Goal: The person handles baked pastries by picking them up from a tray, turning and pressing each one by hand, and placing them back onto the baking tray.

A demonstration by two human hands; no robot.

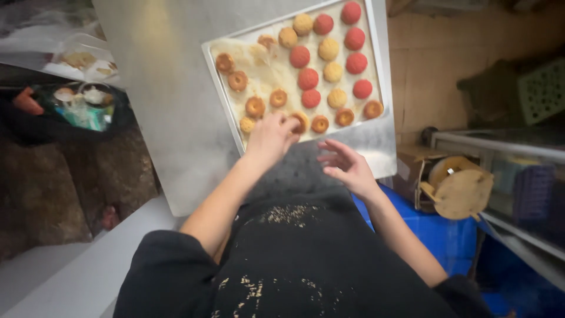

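The left hand, fingers pinched on a golden pastry at the tray's near edge, is nearer than the open, empty right hand.

Your left hand is pinching a golden pastry at the near edge of the metal tray, while your right hand is hovering open-fingered just below it, above the steel table.

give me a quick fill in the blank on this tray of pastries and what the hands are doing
1. The pastries lie on a metal ____.
2. The left hand touches a ____ pastry at the tray's near edge.
3. The right hand is open and holds ____.

Missing words: tray; golden-brown; nothing
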